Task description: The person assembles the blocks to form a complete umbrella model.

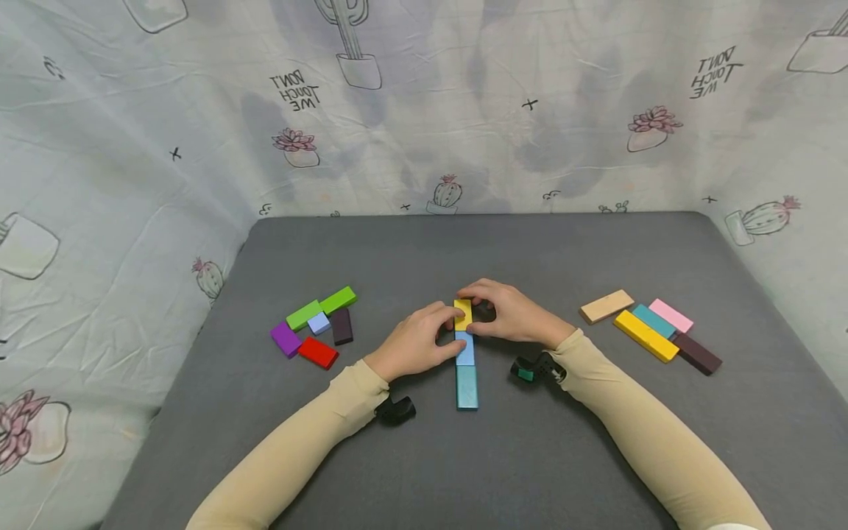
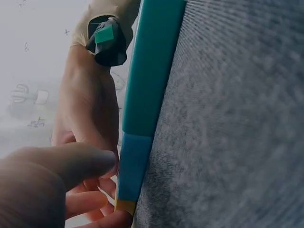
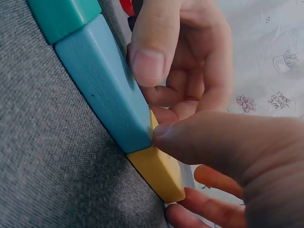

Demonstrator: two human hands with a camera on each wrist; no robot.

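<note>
Mid-frame, the right grip (image 1: 513, 313) is clamped on the yellow block (image 1: 467, 318), the left grip (image 1: 417, 340) apart; gentle, even pressure should keep the blue block (image 1: 467, 351) aligned.

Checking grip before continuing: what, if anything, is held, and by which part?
The right hand holds the yellow block, thumb at its near end, fingers at its far end. Whether the left hand grips anything is unclear.

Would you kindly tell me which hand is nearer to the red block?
Left. The left hand is to the right of the red block, at the central row of blocks; the right hand is farther away, on that row's right side.
</note>
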